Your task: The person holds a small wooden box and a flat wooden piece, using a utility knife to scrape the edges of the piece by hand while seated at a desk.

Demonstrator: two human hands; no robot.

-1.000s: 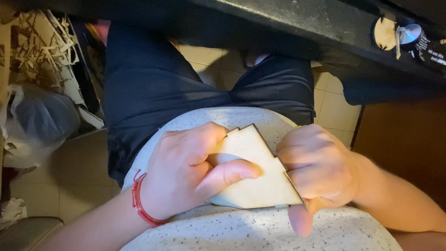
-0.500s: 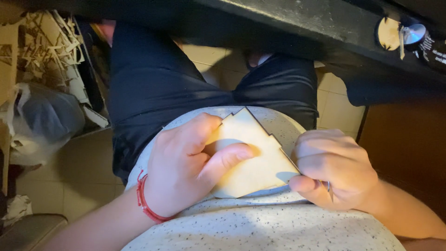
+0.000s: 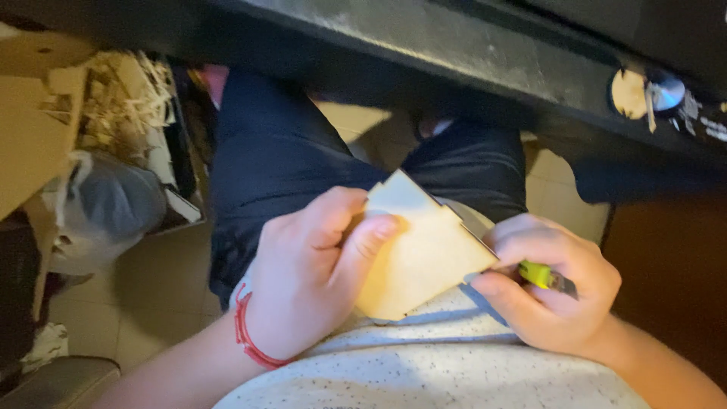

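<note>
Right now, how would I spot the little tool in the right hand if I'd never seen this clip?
Start at the pale wooden panel held over the lap. Go to its right edge, where the right hand closes around a small tool. It is the only bright yellow-green thing here, poking out between the fingers.

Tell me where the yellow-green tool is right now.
In the head view, the yellow-green tool sits in the right hand, right of centre, its tip at the right edge of the flat wooden piece.
</note>
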